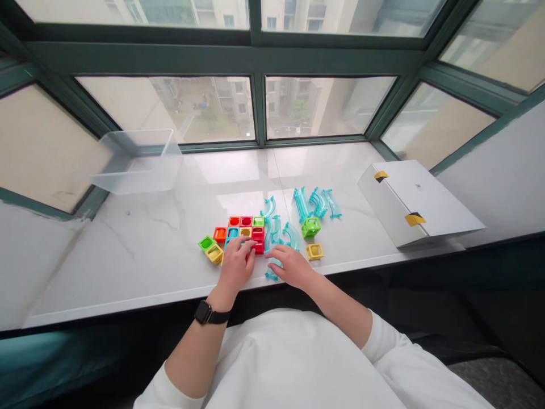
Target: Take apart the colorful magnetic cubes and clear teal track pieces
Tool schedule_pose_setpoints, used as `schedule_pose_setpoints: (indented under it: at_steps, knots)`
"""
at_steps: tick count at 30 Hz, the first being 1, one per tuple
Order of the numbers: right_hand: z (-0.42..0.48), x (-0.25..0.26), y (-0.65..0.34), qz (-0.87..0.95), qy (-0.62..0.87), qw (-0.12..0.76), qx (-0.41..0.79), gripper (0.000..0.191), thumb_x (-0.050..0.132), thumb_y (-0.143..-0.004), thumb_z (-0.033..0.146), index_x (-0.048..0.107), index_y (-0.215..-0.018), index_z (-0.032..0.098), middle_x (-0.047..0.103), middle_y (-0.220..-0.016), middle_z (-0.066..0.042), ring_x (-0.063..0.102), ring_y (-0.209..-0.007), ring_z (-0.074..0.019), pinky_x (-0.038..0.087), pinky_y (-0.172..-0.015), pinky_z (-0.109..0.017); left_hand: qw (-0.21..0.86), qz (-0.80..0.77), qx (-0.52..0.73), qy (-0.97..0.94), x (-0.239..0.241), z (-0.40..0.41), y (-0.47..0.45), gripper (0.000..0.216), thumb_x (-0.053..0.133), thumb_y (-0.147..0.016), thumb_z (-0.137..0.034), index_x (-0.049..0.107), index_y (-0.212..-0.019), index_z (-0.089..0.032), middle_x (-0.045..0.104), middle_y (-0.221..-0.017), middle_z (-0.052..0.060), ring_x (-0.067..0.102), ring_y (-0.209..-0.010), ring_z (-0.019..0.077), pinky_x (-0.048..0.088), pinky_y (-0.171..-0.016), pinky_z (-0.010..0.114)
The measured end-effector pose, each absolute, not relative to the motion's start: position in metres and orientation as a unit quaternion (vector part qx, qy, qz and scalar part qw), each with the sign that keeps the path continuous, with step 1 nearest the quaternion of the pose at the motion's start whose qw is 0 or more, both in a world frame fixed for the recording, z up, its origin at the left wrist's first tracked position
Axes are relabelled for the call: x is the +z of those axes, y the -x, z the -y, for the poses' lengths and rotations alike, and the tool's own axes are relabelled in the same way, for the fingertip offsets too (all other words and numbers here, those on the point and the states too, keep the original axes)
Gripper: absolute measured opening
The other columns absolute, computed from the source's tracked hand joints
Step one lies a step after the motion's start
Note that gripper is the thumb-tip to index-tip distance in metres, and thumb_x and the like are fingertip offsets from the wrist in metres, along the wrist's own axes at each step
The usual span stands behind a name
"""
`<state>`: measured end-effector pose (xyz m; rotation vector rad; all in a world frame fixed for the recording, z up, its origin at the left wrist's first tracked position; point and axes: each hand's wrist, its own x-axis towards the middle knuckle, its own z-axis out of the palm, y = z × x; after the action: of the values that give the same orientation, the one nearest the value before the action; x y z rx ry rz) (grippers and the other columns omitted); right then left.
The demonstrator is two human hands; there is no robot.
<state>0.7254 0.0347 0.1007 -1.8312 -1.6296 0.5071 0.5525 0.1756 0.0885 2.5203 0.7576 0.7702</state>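
Note:
My left hand [237,263] rests over the front of a group of coloured plastic building blocks, its fingers apart and touching a red block [258,245]. Red blocks [246,221], a green block [258,221], a blue block [232,233] and an orange block [219,234] sit close together; the front part is hidden by that hand. Just to the right, my right hand [293,266] is held with fingers apart, over a translucent blue track piece [271,275]. More curved track pieces [292,236] lie beyond its fingertips.
Left of the group lie a green block [206,243] and a yellow block [214,253]. A green cube [310,227] and a yellow block [315,251] lie right. Behind are more blue tracks [301,203]. A clear bin [136,180] and white box [426,199] flank the marble sill.

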Motion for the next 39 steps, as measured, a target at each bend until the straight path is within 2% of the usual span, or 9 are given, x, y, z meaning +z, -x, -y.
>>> schedule_pose_setpoints:
  at_steps: [3,7,13,18,24,31,39]
  knots:
    - [-0.039,0.096,-0.727,0.594,0.725,0.3,0.174,0.03,0.074,-0.094,0.016,0.075,-0.122,0.026,0.072,-0.118,-0.007,0.069,-0.111,-0.0239,0.057,-0.098,-0.038,0.193,-0.237,0.25,-0.919,0.086,-0.174,-0.562,0.027,0.055,-0.103,-0.024,0.073,-0.123,-0.026,0.068,-0.139,0.011,0.057,-0.138,0.0326,0.041,-0.121,0.057]
    - [-0.04,0.091,-0.731,0.595,0.735,0.273,0.178,0.036,0.075,-0.094,0.018,0.073,-0.129,0.027,0.07,-0.119,-0.008,0.068,-0.112,-0.0244,0.056,-0.099,-0.038,0.201,-0.227,0.226,-0.926,0.079,-0.172,-0.565,0.026,0.056,-0.103,-0.026,0.073,-0.123,-0.027,0.069,-0.139,0.009,0.058,-0.137,0.0311,0.039,-0.123,0.056]
    - [-0.045,0.086,-0.731,0.588,0.748,0.249,0.179,0.038,0.071,-0.096,0.017,0.07,-0.133,0.025,0.071,-0.12,-0.009,0.068,-0.111,-0.0246,0.055,-0.096,-0.036,0.183,-0.224,0.213,-0.933,0.076,-0.169,-0.564,0.033,0.071,-0.092,-0.032,0.073,-0.125,-0.028,0.064,-0.145,0.011,0.054,-0.14,0.0353,0.033,-0.126,0.06]
    - [-0.061,0.084,-0.73,0.59,0.756,0.232,0.163,0.024,0.069,-0.097,0.018,0.076,-0.118,0.026,0.074,-0.107,-0.007,0.069,-0.1,-0.0246,0.054,-0.086,-0.032,0.186,-0.235,0.212,-0.93,0.075,-0.169,-0.567,0.029,0.066,-0.094,-0.026,0.074,-0.122,-0.029,0.065,-0.144,0.011,0.054,-0.14,0.0357,0.032,-0.125,0.063]
    - [-0.067,0.082,-0.734,0.587,0.752,0.251,0.166,0.019,0.073,-0.094,0.018,0.079,-0.109,0.028,0.078,-0.104,-0.005,0.071,-0.093,-0.0227,0.053,-0.084,-0.03,0.174,-0.247,0.221,-0.927,0.074,-0.167,-0.569,0.023,0.06,-0.102,-0.031,0.075,-0.119,-0.028,0.067,-0.14,0.011,0.055,-0.138,0.0349,0.034,-0.124,0.061]
    - [-0.064,0.085,-0.737,0.548,0.74,0.338,0.195,0.021,0.065,-0.095,0.009,0.076,-0.103,0.025,0.078,-0.104,-0.003,0.07,-0.094,-0.0201,0.052,-0.089,-0.032,0.18,-0.25,0.229,-0.923,0.076,-0.167,-0.569,0.026,0.053,-0.107,-0.036,0.074,-0.119,-0.027,0.069,-0.138,0.01,0.056,-0.137,0.0323,0.033,-0.124,0.058]
    - [-0.053,0.094,-0.738,0.493,0.68,0.486,0.241,0.012,0.065,-0.094,0.017,0.073,-0.101,0.024,0.075,-0.101,-0.003,0.071,-0.091,-0.0183,0.057,-0.086,-0.032,0.221,-0.258,0.232,-0.912,0.077,-0.168,-0.569,0.032,0.045,-0.109,-0.036,0.071,-0.124,-0.026,0.07,-0.14,0.009,0.056,-0.14,0.0299,0.029,-0.127,0.056]
